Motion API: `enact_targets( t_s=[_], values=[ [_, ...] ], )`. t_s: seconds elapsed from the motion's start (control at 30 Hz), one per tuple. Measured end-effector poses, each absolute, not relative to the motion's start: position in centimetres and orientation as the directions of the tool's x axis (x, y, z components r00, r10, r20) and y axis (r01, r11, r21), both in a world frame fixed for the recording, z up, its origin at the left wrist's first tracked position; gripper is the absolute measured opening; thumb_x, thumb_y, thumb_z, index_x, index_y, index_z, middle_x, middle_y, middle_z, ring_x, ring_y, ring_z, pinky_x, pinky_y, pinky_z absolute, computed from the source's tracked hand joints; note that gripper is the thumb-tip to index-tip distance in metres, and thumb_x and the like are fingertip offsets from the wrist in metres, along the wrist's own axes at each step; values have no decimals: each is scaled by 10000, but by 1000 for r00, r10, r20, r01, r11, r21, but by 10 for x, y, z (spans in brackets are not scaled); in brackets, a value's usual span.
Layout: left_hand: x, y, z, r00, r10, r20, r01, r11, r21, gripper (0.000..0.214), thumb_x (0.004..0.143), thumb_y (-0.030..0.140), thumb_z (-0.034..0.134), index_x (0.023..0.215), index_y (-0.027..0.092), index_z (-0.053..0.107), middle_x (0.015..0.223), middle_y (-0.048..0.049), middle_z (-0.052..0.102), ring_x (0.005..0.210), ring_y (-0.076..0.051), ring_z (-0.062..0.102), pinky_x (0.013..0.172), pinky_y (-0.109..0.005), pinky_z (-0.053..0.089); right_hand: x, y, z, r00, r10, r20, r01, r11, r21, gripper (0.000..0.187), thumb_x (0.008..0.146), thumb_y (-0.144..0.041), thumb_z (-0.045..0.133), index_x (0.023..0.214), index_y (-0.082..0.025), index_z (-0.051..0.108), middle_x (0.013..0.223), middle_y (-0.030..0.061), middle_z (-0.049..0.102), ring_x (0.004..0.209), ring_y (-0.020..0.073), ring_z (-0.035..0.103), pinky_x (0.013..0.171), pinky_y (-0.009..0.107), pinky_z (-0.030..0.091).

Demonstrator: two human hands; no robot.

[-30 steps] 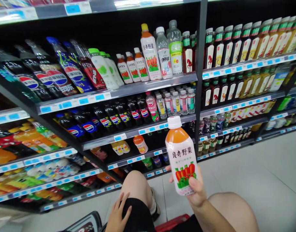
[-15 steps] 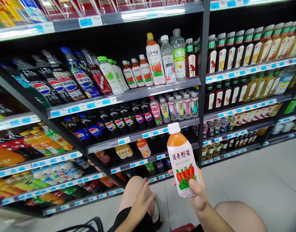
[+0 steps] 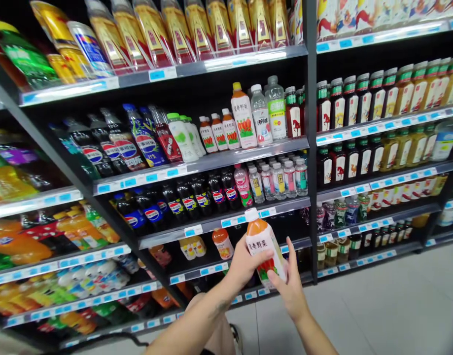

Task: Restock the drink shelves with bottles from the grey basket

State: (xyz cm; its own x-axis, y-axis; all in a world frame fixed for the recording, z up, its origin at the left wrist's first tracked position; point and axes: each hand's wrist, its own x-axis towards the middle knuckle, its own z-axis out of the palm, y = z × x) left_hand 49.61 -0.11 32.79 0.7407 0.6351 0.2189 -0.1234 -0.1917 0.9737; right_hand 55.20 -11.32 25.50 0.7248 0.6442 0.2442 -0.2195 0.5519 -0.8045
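An orange juice bottle (image 3: 262, 240) with a white cap and a white label printed with vegetables is held up in front of the drink shelves. My left hand (image 3: 244, 264) wraps round its left side with the thumb across the label. My right hand (image 3: 290, 283) holds it from the lower right, thumb on the label and one finger stretched upward. The bottle leans slightly left. Matching bottles (image 3: 219, 132) stand on the shelf above, next to a taller one (image 3: 243, 116).
Dark shelving (image 3: 200, 165) with blue price tags fills the view, stocked with cola bottles (image 3: 189, 197), small soda-water bottles (image 3: 280, 177) and tea bottles (image 3: 359, 101). A black upright post (image 3: 310, 143) splits the bays. Pale tiled floor (image 3: 396, 301) lies at lower right.
My left hand rose from my knee and took hold of the bottle. Bottle and both hands moved up and left toward the shelves. The view tilted upward, revealing a higher shelf.
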Motion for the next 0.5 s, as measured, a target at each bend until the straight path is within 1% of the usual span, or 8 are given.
enact_targets(
  t_s=[0.07, 0.13, 0.2, 0.23, 0.3, 0.37, 0.43, 0.5],
  values=[
    [502, 14, 345, 712, 611, 346, -150, -349, 925, 673, 489, 428, 917, 1032, 167, 619, 958, -71, 716, 867, -239, 678, 798, -344, 559, 557, -112, 252, 770, 607, 198, -145, 469, -871, 1111, 799, -509, 763, 1595, -267, 27, 1243, 107, 626, 829, 176, 688, 734, 296, 575],
    [509, 32, 371, 642, 591, 488, -178, -504, 845, 695, 465, 427, 928, 1030, 168, 615, 925, -64, 706, 849, -242, 675, 792, -354, 561, 565, -112, 249, 815, 548, 188, -49, 388, -920, 1100, 799, -522, 759, 1597, -273, 44, 1163, 87, 641, 657, 131, 631, 585, 252, 525],
    [521, 52, 407, 505, 550, 665, -208, -671, 712, 694, 468, 477, 920, 1006, 161, 615, 917, -71, 689, 865, -252, 671, 836, -386, 558, 575, -113, 246, 853, 488, 184, 2, 350, -937, 1073, 803, -553, 741, 1598, -266, 79, 1116, 76, 651, 638, 134, 621, 574, 255, 507],
    [529, 62, 427, 415, 503, 758, -214, -756, 619, 696, 485, 502, 910, 1011, 157, 613, 949, -78, 679, 907, -259, 665, 889, -405, 547, 581, -114, 245, 867, 468, 173, 3, 343, -939, 1061, 805, -572, 729, 1598, -264, 96, 1110, 75, 653, 656, 146, 633, 585, 262, 508],
    [547, 84, 470, 232, 357, 905, -163, -903, 398, 703, 562, 510, 879, 1097, 155, 594, 1092, -93, 641, 1073, -273, 621, 1036, -437, 474, 592, -117, 244, 880, 453, 139, -22, 333, -943, 1060, 796, -608, 716, 1596, -265, 111, 1117, 77, 655, 688, 167, 654, 590, 268, 506],
    [566, 105, 510, 149, 214, 965, -60, -973, 225, 670, 635, 436, 862, 1175, 168, 569, 1208, -90, 590, 1192, -276, 559, 1103, -440, 416, 603, -121, 242, 884, 455, 107, -54, 326, -944, 1105, 765, -630, 732, 1595, -265, 102, 1127, 84, 655, 707, 185, 667, 574, 269, 504],
    [585, 124, 543, 140, 131, 981, 0, -991, 133, 666, 661, 346, 861, 1223, 172, 549, 1277, -90, 549, 1250, -276, 517, 1122, -426, 390, 611, -125, 242, 891, 444, 96, -60, 325, -944, 1132, 753, -634, 741, 1595, -269, 78, 1137, 90, 651, 720, 196, 674, 574, 275, 512],
    [602, 144, 566, 157, 173, 972, 6, -985, 174, 695, 670, 289, 858, 1265, 160, 523, 1297, -100, 546, 1244, -269, 523, 1105, -413, 399, 616, -129, 242, 899, 426, 106, -41, 323, -945, 1099, 782, -618, 725, 1594, -282, 64, 1149, 91, 644, 740, 200, 681, 589, 279, 518]
  ],
)
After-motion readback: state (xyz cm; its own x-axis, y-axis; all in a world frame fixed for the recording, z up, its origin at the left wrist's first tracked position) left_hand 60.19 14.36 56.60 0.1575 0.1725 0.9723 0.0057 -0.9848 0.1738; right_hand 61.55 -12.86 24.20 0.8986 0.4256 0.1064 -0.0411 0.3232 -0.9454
